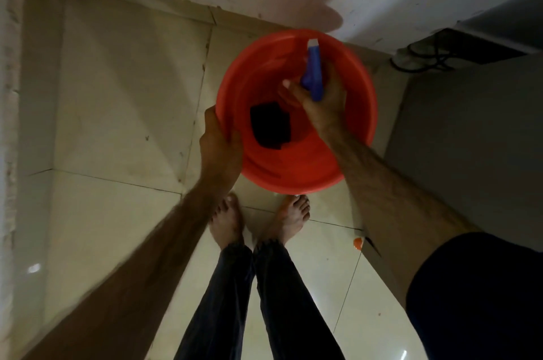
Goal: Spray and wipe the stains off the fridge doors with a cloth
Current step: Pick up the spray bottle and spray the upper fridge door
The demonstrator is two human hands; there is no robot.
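Looking straight down, the head view shows a red plastic bucket (296, 166) held above a pale tiled floor (117, 95). The left hand (220, 136) is clamped over the bucket's left rim, thumb inside. The right hand (321, 95) is closed around the neck of a spray bottle (313, 72) with a blue trigger head and white nozzle, inside the bucket's mouth. A dark folded cloth (270, 124) lies on the bucket's bottom. No label or writing is legible anywhere. Two bare feet (289, 218) stand just below the bucket, beside a pale grey appliance panel (470, 136) at the right.
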